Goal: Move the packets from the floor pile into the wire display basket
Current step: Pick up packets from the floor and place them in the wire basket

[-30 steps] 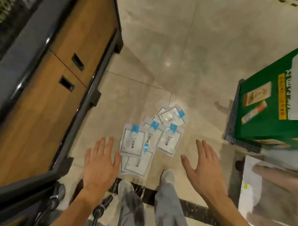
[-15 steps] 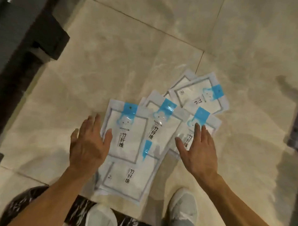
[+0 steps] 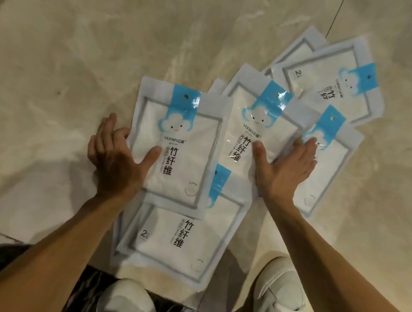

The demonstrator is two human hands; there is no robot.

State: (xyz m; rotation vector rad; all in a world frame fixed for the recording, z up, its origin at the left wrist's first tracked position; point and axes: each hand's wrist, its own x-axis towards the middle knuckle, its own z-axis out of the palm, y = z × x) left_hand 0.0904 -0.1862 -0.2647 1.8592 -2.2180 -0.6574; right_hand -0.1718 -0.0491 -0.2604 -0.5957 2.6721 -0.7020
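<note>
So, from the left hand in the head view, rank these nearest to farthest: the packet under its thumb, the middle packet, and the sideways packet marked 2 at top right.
1. Packet under its thumb, touching the left hand.
2. Middle packet, just right of that one.
3. Sideways packet, far top right.

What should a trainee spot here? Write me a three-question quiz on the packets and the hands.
1. True or false: the wire display basket is in view.
2. Which hand has its thumb lying on top of the front-left packet? A) left hand B) right hand
3. Fill in: the hang tab at the top of each packet is coloured ____.

Key
1. False. Only the floor, the pile, the arms and two shoes show.
2. A. Its thumb rests on the packet's face, its fingers curl at the packet's left edge.
3. Blue.
</note>
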